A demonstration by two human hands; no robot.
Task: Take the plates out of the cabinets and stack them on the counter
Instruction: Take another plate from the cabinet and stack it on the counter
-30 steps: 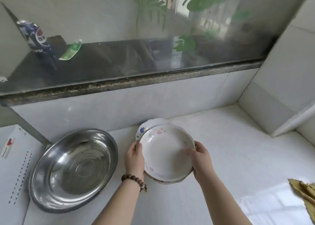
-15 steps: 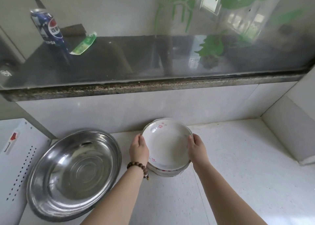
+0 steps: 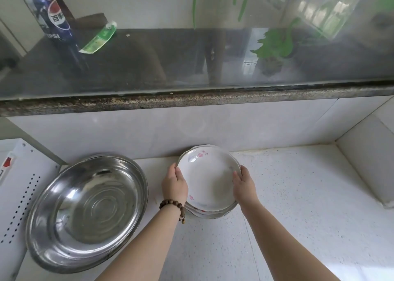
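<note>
Head cam, single view. Speckled white stone tabletop [image 3: 298, 206] w/ white tiled backsplash behind.

Top plate: shallow white ceramic plate w/ small pink flower marks [image 3: 207, 178], sits on a stack of similar white plates [image 3: 210, 213] at rear centre of tabletop, close to backsplash. Stack edges visible below the top plate at front and at back-left; exact count of plates cannot be told. Top plate looks roughly level, approx. centred on stack.

Left hand [image 3: 174, 184]: on left rim of top plate, thumb over the rim edge, remaining fingers curled under/behind the rim, i.e. pinching the rim. Brown wooden bead bracelet [image 3: 172, 206] on left wrist.

Right hand [image 3: 243, 187]: on right rim of same plate, thumb on upper face near rim, other fingers wrapped round the outer edge; pinching rim also. Both forearms bare, entering from bottom of frame.

Large round stainless steel basin [image 3: 87, 212]: on tabletop left of stack, near but not touching left hand; tilted slightly, left edge resting over a white perforated panel [image 3: 19, 195].

Dark glossy stone ledge [image 3: 191, 67] above backsplash: blue Pepsi can [image 3: 51, 18] upright at far left, green-and-white sachet [image 3: 99, 38] lying just beside it. Green plant leaves [image 3: 275, 44] towards right, partly blurred.
</note>
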